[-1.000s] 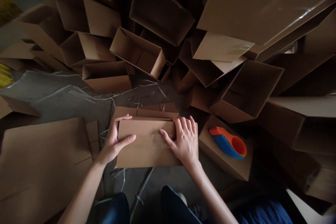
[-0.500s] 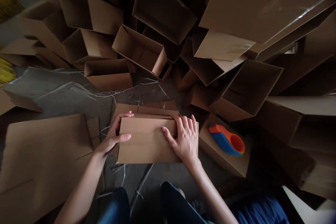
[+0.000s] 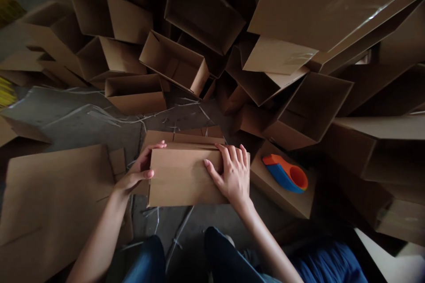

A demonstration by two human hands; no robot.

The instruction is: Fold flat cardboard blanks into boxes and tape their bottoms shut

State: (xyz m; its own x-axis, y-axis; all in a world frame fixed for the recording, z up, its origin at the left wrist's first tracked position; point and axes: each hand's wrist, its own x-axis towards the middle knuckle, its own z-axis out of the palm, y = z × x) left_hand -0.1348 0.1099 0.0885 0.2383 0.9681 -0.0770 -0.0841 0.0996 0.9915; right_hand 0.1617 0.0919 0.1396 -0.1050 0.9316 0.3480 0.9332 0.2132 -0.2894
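A small brown cardboard box sits on the floor in front of my knees, its flaps folded down. My left hand grips the box's left end, thumb on top and fingers curled round the far corner. My right hand lies flat on the right part of the top, fingers spread toward the far edge. An orange and blue tape dispenser rests on another box just to the right.
A high heap of open cardboard boxes fills the back and right. Flattened cardboard lies on the left. Plastic strap scraps litter the grey floor. My blue-trousered knees are at the bottom.
My left hand has slid outward from the box's top to its left end. The right hand stays pressed on the top.
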